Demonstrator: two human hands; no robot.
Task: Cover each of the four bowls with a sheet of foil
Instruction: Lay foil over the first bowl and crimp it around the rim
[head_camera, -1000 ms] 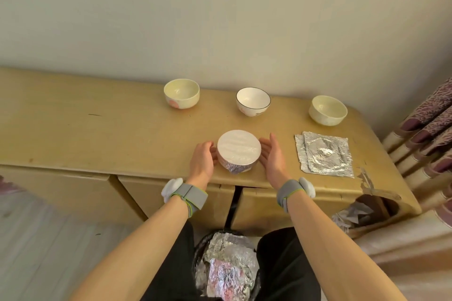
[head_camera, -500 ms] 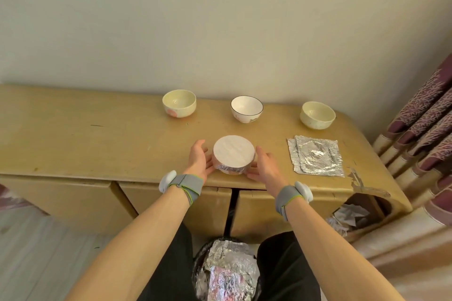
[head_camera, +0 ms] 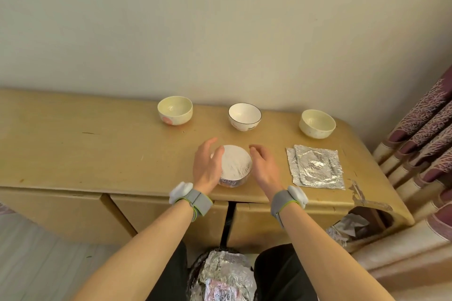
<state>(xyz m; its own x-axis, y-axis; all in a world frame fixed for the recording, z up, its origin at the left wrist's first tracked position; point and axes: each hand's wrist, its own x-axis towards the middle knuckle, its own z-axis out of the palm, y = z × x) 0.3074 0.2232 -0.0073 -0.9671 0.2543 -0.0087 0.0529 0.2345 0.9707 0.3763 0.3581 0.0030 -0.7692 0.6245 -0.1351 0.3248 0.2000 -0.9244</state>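
- The left hand (head_camera: 206,166) is relaxed, fingers loosely spread and gripping nothing. Its fingers overlap the left rim of the covered bowl (head_camera: 236,165); whether they touch the foil I cannot tell.
- The right hand (head_camera: 265,168) is also slack and empty, fingers slightly curved. It sits just beside the bowl's right wall, with contact unclear.
- The covered bowl stands between the two hands near the front edge of the wooden cabinet top (head_camera: 97,154). Foil lies flat over its mouth and is tucked down its sides, so this one looks finished.
- The foil sheets (head_camera: 316,168) lie flat in a small stack to the right of the right hand, on the same front strip of the top. The sheets are close to square, the slightly longer side running left to right.
- The right hand is clearly the nearer one to the stack; the left would have to cross over the covered bowl to reach it.
- Three bowls are not yet covered and stand in a row near the wall: the left bowl (head_camera: 175,110), the middle bowl (head_camera: 244,116) and the right bowl (head_camera: 317,123).
- The right bowl sits straight behind the foil stack, so it looks the shortest carry for the next sheet. The middle bowl stands directly beyond the covered one.
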